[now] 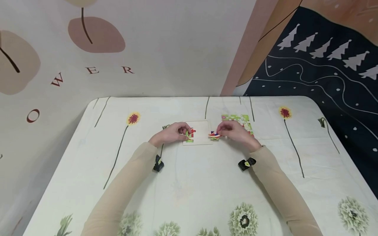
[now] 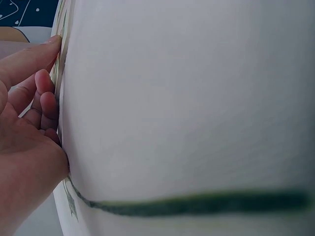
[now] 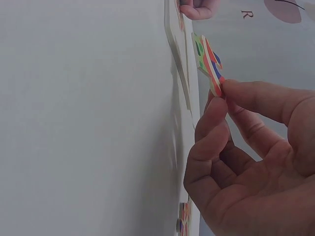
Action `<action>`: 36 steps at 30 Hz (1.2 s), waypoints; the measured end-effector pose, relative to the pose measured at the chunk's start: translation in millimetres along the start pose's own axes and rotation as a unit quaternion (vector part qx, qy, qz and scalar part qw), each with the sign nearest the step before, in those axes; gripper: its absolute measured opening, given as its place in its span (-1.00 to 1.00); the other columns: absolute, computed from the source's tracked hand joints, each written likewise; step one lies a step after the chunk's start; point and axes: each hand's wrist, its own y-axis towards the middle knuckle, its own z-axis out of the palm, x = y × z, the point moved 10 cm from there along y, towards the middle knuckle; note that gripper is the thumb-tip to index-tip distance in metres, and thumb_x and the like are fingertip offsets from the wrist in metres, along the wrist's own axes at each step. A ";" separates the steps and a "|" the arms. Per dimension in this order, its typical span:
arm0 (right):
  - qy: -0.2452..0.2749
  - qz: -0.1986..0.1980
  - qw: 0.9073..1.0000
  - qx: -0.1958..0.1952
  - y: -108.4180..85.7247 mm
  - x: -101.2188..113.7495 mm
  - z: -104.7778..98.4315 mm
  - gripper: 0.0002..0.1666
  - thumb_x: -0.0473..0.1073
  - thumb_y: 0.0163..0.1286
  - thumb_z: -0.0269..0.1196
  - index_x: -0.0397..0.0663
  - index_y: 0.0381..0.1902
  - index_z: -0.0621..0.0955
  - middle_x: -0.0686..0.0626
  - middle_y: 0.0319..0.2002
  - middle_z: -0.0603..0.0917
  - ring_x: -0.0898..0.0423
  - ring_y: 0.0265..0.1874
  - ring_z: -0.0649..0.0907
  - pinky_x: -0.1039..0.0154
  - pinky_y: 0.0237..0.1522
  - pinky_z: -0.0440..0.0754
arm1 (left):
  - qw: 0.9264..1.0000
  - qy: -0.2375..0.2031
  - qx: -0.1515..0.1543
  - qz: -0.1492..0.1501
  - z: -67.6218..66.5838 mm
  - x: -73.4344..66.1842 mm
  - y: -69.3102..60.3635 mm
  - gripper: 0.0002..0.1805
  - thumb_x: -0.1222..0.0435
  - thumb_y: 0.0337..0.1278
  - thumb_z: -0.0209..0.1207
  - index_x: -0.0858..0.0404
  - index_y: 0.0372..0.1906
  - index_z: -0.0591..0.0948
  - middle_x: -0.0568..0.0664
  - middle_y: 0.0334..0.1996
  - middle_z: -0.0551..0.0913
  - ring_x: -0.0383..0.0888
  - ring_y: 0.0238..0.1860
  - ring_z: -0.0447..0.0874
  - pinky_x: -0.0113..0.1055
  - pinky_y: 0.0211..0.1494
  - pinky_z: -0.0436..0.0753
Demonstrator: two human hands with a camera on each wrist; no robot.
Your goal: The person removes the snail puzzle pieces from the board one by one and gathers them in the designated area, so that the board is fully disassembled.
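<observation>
A thin, pale puzzle board (image 1: 201, 132) lies flat in front of me. Joined at its left side are green and red puzzle pieces (image 1: 190, 140). The fingers of my left hand (image 1: 173, 132) rest on these pieces at the board's left edge; in the left wrist view this hand (image 2: 29, 108) has one finger stretched out and others bent. Just past the board's right edge, my right hand (image 1: 234, 131) pinches a puzzle piece (image 3: 210, 64) between thumb and fingertips. The piece is red, white, blue and green, and held tilted above the surface.
Several more colourful pieces (image 1: 236, 117) lie behind and right of the board, partly hidden by my right hand. A white flower-print cloth (image 1: 189, 183) covers the table. A printed wall hanging (image 1: 177, 49) rises behind the table's far edge.
</observation>
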 end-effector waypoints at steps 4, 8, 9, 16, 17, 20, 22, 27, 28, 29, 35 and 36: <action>-0.011 0.006 1.000 -0.010 -2.7 -2.4 -5.4 -0.90 -0.34 0.34 0.22 -0.27 -0.21 0.63 -0.09 -0.36 0.63 -0.01 -0.40 0.51 0.28 -0.40 0.41 | 1.000 0.002 -0.002 -0.002 -0.6 -0.3 0.0 -0.74 0.44 0.10 0.28 0.29 -0.07 0.58 -0.01 -0.34 0.48 -0.08 -0.26 0.33 -0.28 -0.14 0.33; -0.019 0.013 1.000 -0.014 -5.4 -6.3 -11.0 -0.89 -0.33 0.35 0.21 -0.26 -0.21 0.62 -0.09 -0.34 0.63 -0.02 -0.40 0.51 0.27 -0.40 0.42 | 1.000 0.005 -0.001 0.008 -0.5 -2.8 -0.8 -0.74 0.46 0.10 0.27 0.31 -0.08 0.58 -0.01 -0.35 0.47 -0.08 -0.27 0.33 -0.29 -0.14 0.33; -0.021 0.014 1.000 -0.014 -6.2 -7.2 -12.6 -0.90 -0.33 0.36 0.21 -0.26 -0.21 0.62 -0.10 -0.34 0.63 -0.02 -0.40 0.50 0.27 -0.40 0.42 | 1.000 0.005 0.000 0.012 -0.4 -3.5 -1.1 -0.74 0.46 0.10 0.27 0.32 -0.08 0.58 -0.01 -0.36 0.47 -0.08 -0.28 0.33 -0.28 -0.15 0.33; -0.035 0.011 0.999 -0.010 -12.6 -11.4 -24.6 -0.87 -0.32 0.35 0.22 -0.28 -0.19 0.62 -0.14 -0.28 0.64 -0.02 -0.37 0.52 0.26 -0.45 0.44 | 1.000 0.002 0.000 0.020 -0.2 -4.6 -1.1 -0.75 0.46 0.09 0.27 0.33 -0.10 0.58 -0.01 -0.36 0.47 -0.08 -0.28 0.33 -0.29 -0.16 0.33; -0.039 0.014 0.999 -0.011 -13.3 -12.2 -26.4 -0.88 -0.31 0.35 0.23 -0.26 -0.19 0.62 -0.14 -0.28 0.64 -0.02 -0.36 0.52 0.25 -0.45 0.44 | 1.000 0.002 0.000 0.020 -0.3 -4.5 -1.1 -0.76 0.46 0.09 0.27 0.33 -0.10 0.58 -0.01 -0.36 0.47 -0.08 -0.28 0.33 -0.29 -0.16 0.33; -0.040 0.015 0.999 -0.014 -15.1 -13.8 -31.8 -0.87 -0.30 0.34 0.24 -0.27 -0.19 0.62 -0.14 -0.29 0.64 -0.02 -0.37 0.52 0.25 -0.45 0.44 | 1.000 0.000 0.001 0.023 -0.3 -4.1 -0.6 -0.76 0.45 0.09 0.28 0.32 -0.11 0.58 -0.01 -0.37 0.47 -0.08 -0.29 0.33 -0.29 -0.16 0.33; -0.037 0.018 0.999 -0.018 -16.4 -14.4 -35.0 -0.86 -0.30 0.35 0.24 -0.28 -0.18 0.62 -0.14 -0.29 0.64 -0.02 -0.38 0.53 0.25 -0.43 0.45 | 1.000 0.000 0.002 0.025 -0.3 -4.0 -0.5 -0.76 0.45 0.09 0.27 0.32 -0.11 0.58 -0.01 -0.37 0.47 -0.08 -0.29 0.34 -0.30 -0.16 0.33; -0.038 0.021 0.999 -0.019 -19.4 -15.8 -41.2 -0.83 -0.29 0.37 0.23 -0.30 -0.15 0.61 -0.14 -0.29 0.63 0.00 -0.40 0.51 0.27 -0.43 0.43 | 0.999 0.002 0.004 0.033 0.0 -7.0 -1.4 -0.75 0.48 0.09 0.26 0.34 -0.09 0.58 -0.01 -0.38 0.45 -0.09 -0.29 0.34 -0.30 -0.16 0.33; -0.039 0.022 0.999 -0.018 -19.9 -16.5 -42.3 -0.82 -0.29 0.37 0.23 -0.30 -0.14 0.61 -0.14 -0.29 0.63 0.00 -0.41 0.50 0.28 -0.45 0.42 | 0.999 0.002 0.004 0.034 -0.1 -7.3 -1.5 -0.75 0.49 0.09 0.26 0.34 -0.09 0.58 -0.01 -0.38 0.45 -0.09 -0.29 0.34 -0.30 -0.16 0.33; -0.042 0.023 0.999 -0.017 -20.5 -17.1 -43.4 -0.82 -0.28 0.37 0.23 -0.30 -0.14 0.61 -0.14 -0.29 0.63 -0.01 -0.42 0.50 0.28 -0.47 0.41 | 0.999 0.002 0.004 0.034 -0.2 -7.6 -1.7 -0.75 0.49 0.09 0.26 0.34 -0.09 0.58 -0.01 -0.38 0.45 -0.09 -0.29 0.34 -0.30 -0.15 0.33; -0.040 0.019 0.999 -0.010 -22.9 -21.7 -49.5 -0.82 -0.29 0.38 0.22 -0.33 -0.14 0.60 -0.17 -0.26 0.63 -0.03 -0.39 0.51 0.29 -0.48 0.41 | 0.999 0.008 0.000 0.031 -0.4 -7.5 -1.3 -0.75 0.48 0.10 0.26 0.34 -0.09 0.58 -0.01 -0.36 0.47 -0.09 -0.29 0.34 -0.30 -0.15 0.34; -0.041 0.018 0.999 -0.008 -23.1 -22.2 -50.1 -0.82 -0.30 0.38 0.22 -0.35 -0.14 0.60 -0.17 -0.27 0.62 -0.03 -0.39 0.51 0.29 -0.47 0.42 | 0.999 0.008 0.000 0.031 -0.4 -7.4 -1.3 -0.76 0.48 0.10 0.26 0.34 -0.09 0.58 -0.01 -0.36 0.47 -0.08 -0.29 0.34 -0.30 -0.16 0.33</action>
